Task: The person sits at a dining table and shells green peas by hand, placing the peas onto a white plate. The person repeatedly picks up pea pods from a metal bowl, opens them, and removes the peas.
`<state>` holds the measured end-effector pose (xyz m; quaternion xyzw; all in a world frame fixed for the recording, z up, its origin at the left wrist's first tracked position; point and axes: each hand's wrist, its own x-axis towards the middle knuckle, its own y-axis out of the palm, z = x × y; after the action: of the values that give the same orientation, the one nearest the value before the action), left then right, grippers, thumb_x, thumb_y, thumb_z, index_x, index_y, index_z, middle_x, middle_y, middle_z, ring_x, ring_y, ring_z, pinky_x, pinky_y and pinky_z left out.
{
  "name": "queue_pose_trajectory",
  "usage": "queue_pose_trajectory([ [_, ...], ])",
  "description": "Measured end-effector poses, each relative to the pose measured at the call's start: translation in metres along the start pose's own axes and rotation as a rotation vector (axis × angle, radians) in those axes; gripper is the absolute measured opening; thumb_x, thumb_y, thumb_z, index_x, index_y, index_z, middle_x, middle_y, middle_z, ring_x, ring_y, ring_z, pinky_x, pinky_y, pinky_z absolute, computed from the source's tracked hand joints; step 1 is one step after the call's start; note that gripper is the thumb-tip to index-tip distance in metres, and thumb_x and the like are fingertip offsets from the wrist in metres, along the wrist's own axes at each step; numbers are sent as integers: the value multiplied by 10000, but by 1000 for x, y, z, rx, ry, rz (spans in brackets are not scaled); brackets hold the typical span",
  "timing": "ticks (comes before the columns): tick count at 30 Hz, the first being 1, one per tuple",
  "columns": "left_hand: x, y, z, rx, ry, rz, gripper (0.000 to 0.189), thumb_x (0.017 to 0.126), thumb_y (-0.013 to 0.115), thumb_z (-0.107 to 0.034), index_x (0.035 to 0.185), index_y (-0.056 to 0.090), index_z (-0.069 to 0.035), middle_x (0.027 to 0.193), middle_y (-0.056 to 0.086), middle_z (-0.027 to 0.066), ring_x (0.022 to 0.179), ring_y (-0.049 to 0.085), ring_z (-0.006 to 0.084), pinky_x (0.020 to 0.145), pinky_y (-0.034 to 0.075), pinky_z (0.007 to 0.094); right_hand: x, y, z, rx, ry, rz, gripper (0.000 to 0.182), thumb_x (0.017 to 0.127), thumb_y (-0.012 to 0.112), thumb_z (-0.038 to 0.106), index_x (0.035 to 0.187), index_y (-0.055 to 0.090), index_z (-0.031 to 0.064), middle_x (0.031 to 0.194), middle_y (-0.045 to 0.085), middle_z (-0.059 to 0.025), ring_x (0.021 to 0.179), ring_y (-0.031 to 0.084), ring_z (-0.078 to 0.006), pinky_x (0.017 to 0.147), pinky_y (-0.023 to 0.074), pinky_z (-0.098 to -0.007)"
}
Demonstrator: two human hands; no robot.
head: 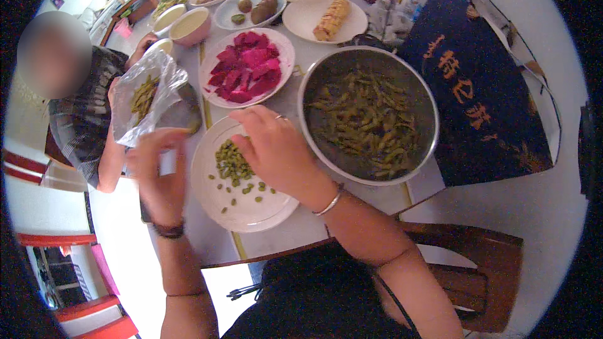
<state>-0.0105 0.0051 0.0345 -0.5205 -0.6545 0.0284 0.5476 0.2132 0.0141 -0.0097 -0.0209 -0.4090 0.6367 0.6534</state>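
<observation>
A white plate (268, 219) holds a heap of shelled green beans (233, 162), with several loose ones around it. My right hand (278, 150) hovers over the plate's upper right part, fingers bent; whether anything is between its fingertips cannot be told. Left of the plate, my left hand (160, 169) is raised and blurred, its thumb and fingers curved; its fingertips lie near a clear plastic bag (172, 73) that has pods or shells (143, 99) inside. A large round metal pot (435, 117) of dark green bean pods (372, 117) in liquid stands to the right.
Beyond the plate sit a plate of cut magenta dragon fruit (247, 66), a corn cob (332, 19) on a plate, a bowl of dark round food (264, 9) and a pink bowl (191, 26). Another person (89, 99) sits at left. A dark printed cloth bag (476, 99) lies right of the pot.
</observation>
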Motion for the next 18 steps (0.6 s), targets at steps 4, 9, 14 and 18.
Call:
queue_pose_trajectory([
  [4, 54, -68, 23, 267, 157, -299, 188, 980, 726, 4, 1160, 765, -31, 1126, 789, 68, 994, 707, 155, 814, 538, 278, -3, 2, 12, 28, -52, 9, 350, 993, 685, 250, 1304, 643, 95, 1259, 650, -136, 1094, 670, -375, 920, 529, -506],
  [9, 104, -81, 46, 536, 195, -100, 195, 972, 762, -87, 1166, 783, -80, 1132, 765, 50, 1036, 702, 205, 864, 542, 340, -2, 0, 18, 61, -49, 40, 326, 985, 691, 241, 1272, 651, 92, 1243, 651, -134, 1095, 668, -363, 929, 527, -498],
  [14, 119, 6, -66, 212, 394, 186, 272, 862, 782, -71, 1133, 788, -101, 1144, 734, 47, 1103, 676, 253, 974, 491, 404, -7, -5, 7, 32, -20, 73, 301, 963, 706, 232, 1228, 687, 90, 1270, 647, -136, 1108, 667, -380, 953, 518, -512],
  [18, 115, 80, -127, -56, 663, 637, 293, 843, 712, -108, 1128, 778, -121, 1144, 744, 68, 1102, 671, 260, 999, 474, 417, -16, 32, -1, -238, -182, 67, 426, 1019, 605, 284, 1395, 604, 85, 1397, 607, -149, 1286, 589, -342, 1061, 465, -508],
])
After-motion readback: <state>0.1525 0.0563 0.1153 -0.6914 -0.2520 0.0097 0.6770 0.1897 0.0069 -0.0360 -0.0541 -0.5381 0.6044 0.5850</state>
